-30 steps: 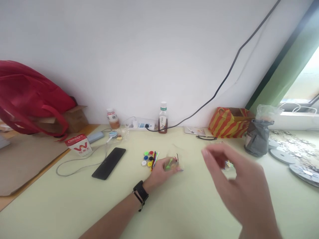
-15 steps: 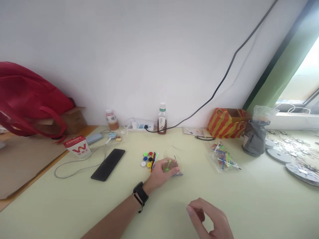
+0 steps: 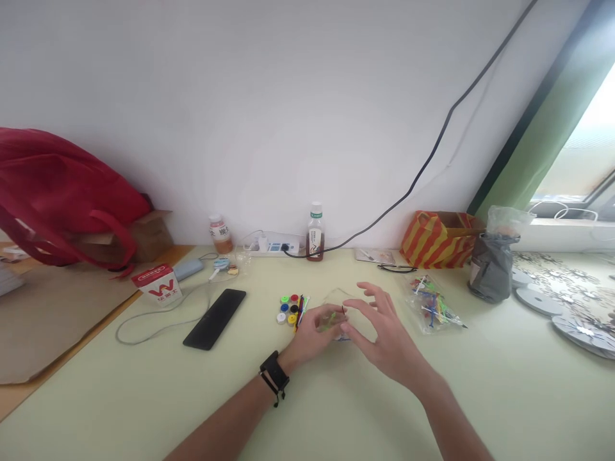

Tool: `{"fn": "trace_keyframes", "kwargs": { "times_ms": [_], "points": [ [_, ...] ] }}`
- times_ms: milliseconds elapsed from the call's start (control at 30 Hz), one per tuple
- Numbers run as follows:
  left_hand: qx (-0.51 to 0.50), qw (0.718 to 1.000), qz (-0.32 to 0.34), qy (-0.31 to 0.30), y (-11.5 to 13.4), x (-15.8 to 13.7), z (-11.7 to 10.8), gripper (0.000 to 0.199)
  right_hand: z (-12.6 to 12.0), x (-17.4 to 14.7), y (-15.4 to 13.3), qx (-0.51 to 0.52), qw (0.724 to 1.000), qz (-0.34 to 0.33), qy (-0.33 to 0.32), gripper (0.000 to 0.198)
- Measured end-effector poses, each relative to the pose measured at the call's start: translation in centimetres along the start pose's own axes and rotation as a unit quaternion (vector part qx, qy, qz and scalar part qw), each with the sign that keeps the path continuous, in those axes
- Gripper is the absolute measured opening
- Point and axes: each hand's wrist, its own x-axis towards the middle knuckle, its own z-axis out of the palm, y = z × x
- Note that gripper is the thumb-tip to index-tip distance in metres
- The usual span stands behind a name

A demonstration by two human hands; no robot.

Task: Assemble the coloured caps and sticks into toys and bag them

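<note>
Right hand (image 3: pixel 388 334) has moved in beside left hand (image 3: pixel 311 331), thumb and forefinger parted, contact unclear; left curls around clear bag (image 3: pixel 330 321).

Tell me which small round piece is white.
The white piece is the front-left one of the six beside the left hand, in front of the blue piece and left of the yellow piece; no other is white.

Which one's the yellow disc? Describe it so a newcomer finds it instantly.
On the pale green table, find the black phone-like slab. Between it and the left hand lie six small discs in two columns of three. The yellow disc sits in the row nearest the camera, right of the white disc, the only yellow one.
</note>
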Motion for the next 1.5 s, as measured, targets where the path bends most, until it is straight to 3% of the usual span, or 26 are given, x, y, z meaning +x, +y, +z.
{"fn": "trace_keyframes", "kwargs": {
  "times_ms": [200, 333, 433, 600, 800, 1033, 1200, 1300, 1400, 1500],
  "points": [
    [0.015, 1.0, 0.003, 0.003, 0.5, 0.1, 0.0, 0.034, -1.7, 3.0, -0.5, -0.023, 0.991, -0.031, -0.126, 0.016],
    [0.021, 1.0, 0.01, 0.006, 0.9, 0.1, 0.2, 0.033, -2.9, 3.9, -0.5, -0.014, 0.987, -0.037, -0.157, 0.034],
    [0.033, 0.999, 0.012, 0.011, 1.0, 0.0, 0.3, 0.033, -3.3, 4.9, -0.1, -0.02, 0.982, -0.033, -0.183, 0.03],
    [0.046, 0.999, 0.002, 0.004, 1.5, -0.2, 0.4, 0.038, -3.7, 7.3, -0.2, -0.064, 0.957, 0.002, -0.284, 0.02],
    [0.04, 0.999, -0.011, 0.012, 1.9, -0.4, 0.4, 0.033, -4.2, 9.7, -3.5, -0.153, 0.922, 0.066, -0.349, 0.024],
    [0.051, 0.999, -0.001, 0.004, 1.7, -0.4, 0.4, 0.023, -3.6, 10.8, -4.9, -0.219, 0.887, 0.035, -0.405, 0.026],
    [0.05, 0.999, 0.008, 0.001, 1.6, -0.4, 0.3, 0.023, -3.4, 10.2, -3.6, -0.2, 0.903, 0.016, -0.381, 0.02],
    [0.057, 0.998, 0.012, -0.007, 1.6, -0.4, 0.3, 0.023, -3.9, 9.6, -3.5, -0.189, 0.916, -0.029, -0.353, 0.015],
    [0.071, 0.997, 0.009, 0.015, 1.6, -0.4, 0.3, 0.026, -4.8, 9.2, -4.2, -0.211, 0.928, -0.096, -0.293, 0.02],
    [0.085, 0.996, 0.023, 0.024, 1.7, -0.4, 0.2, 0.022, -5.4, 8.8, -5.0, -0.243, 0.932, -0.116, -0.241, 0.022]
  ]
}}
